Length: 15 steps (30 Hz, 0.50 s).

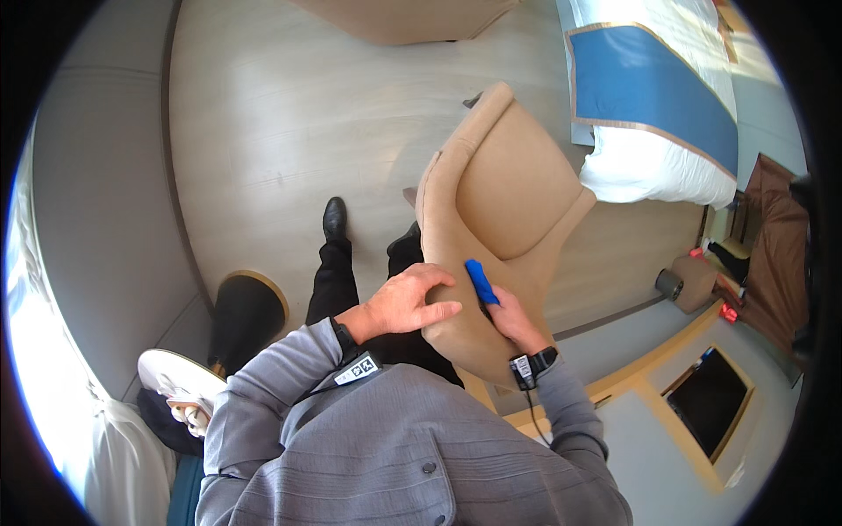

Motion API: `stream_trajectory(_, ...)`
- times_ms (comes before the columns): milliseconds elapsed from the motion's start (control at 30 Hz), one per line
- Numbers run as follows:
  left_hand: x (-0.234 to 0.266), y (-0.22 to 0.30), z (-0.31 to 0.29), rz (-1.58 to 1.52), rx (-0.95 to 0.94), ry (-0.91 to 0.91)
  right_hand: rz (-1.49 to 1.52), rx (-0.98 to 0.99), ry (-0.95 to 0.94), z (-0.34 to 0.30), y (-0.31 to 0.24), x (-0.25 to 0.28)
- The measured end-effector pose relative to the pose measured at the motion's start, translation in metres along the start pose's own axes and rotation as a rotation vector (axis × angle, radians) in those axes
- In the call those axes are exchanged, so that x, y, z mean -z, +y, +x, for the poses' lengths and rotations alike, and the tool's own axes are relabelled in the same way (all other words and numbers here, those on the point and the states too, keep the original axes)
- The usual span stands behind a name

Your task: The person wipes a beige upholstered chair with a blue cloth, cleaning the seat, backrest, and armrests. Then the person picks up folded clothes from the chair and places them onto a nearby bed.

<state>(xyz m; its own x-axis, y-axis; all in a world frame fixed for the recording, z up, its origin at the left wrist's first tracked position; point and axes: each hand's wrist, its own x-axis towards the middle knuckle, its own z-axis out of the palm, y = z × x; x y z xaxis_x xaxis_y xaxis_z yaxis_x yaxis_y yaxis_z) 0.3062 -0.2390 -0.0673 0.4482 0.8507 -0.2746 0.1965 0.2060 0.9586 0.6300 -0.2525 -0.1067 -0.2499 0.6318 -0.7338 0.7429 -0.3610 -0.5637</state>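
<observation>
In front of me stands a tan upholstered armchair (517, 175). My left hand (402, 300) rests at the near left edge of its padding, thumb and fingers apart in a loose curve. My right hand (512, 317) is closed on a bright blue cloth (480, 281), which sticks out beyond the fingers against the chair's upholstery. A dark bit shows beside the cloth, too small to make out.
A bed with a blue runner (653, 92) stands at the far right. Another tan seat (408, 19) is at the top edge. To my left are a black cone-shaped base (247, 320) and a small round white table (180, 375). A wall screen (709, 403) is at right.
</observation>
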Motion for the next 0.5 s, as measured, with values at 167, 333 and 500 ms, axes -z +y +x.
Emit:
stream_trajectory(167,0.022,-0.028,-0.027,-0.327,0.302,-0.056,0.374,0.104,0.058,0.028,-0.129,-0.012)
stream_trajectory(333,0.054,-0.026,-0.036,-1.049,0.313,0.131,0.594,0.228,0.015,0.048,-0.238,-0.035)
stream_trajectory(500,0.075,-0.026,-0.041,-1.653,0.207,0.245,-0.296,0.701,-0.041,0.028,-0.289,-0.070)
